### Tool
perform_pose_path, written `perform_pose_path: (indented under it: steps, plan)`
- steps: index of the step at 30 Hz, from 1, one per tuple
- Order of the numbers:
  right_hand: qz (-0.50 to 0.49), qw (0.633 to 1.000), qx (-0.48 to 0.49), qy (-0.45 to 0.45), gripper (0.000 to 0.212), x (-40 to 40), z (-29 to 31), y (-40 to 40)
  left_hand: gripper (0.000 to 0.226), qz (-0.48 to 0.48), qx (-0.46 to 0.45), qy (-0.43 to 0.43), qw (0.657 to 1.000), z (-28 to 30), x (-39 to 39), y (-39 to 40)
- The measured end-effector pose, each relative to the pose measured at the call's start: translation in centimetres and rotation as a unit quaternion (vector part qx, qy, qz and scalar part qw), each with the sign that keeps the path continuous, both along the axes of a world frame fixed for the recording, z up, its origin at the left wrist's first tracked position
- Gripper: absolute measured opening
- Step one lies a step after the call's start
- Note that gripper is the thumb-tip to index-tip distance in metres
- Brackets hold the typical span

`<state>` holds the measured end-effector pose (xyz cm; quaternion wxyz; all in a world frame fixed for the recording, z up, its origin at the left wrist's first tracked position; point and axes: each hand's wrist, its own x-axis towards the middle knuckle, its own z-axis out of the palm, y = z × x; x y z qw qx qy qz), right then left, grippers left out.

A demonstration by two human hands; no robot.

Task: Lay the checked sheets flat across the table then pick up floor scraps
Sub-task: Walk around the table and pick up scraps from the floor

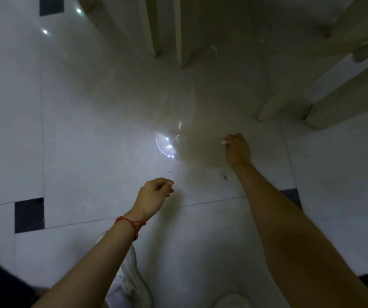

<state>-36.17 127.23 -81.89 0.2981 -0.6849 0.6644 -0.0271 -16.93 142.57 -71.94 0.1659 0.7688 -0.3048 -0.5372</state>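
Note:
I look down at a white tiled floor (103, 134). My right hand (238, 150) reaches low toward the floor near the table legs, fingers pinched on a small white scrap (224, 142). Closer to me, my left hand (155, 193) hovers over the floor with its fingers curled in; whether it holds anything I cannot tell. A red string is tied on the left wrist. More white scraps (214, 48) lie farther off under the table, and small dark specks (225, 177) sit between my hands. The checked sheets are out of view.
Pale wooden table legs (184, 30) stand at the top centre and others (278, 103) slant in from the right. Black inset tiles (29, 215) mark the floor. My white shoes (132, 278) are at the bottom edge.

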Motion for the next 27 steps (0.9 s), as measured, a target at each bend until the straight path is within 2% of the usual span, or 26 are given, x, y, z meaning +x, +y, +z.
perform_pose_path:
  steps: [8,17,19,22,25,27]
  plan:
    - [-0.1,0.989,0.033,-0.106,0.028,-1.6,10.6,7.1,0.025,-0.01,0.018,0.003,1.0,9.5,-0.8,1.5]
    - [-0.212,0.959,0.077,-0.17,0.028,-5.6,27.3,13.6,0.025,-0.057,0.032,-0.002,0.998,25.0,-3.3,3.0]
    - [-0.252,0.946,0.088,-0.185,0.027,-7.0,31.7,15.5,0.026,-0.069,0.036,0.001,0.997,29.0,-4.4,3.3]
    - [-0.326,0.915,0.096,-0.218,0.038,-9.3,38.1,18.3,0.027,-0.091,0.038,0.007,0.995,35.2,-6.5,3.5]
    - [-0.401,0.882,0.081,-0.233,0.024,-12.0,44.4,21.1,0.028,-0.135,0.032,0.014,0.99,41.2,-9.3,3.6]
    - [-0.445,0.862,0.06,-0.236,0.024,-14.0,48.3,23.1,0.028,-0.19,0.02,0.008,0.982,44.8,-11.5,3.9]
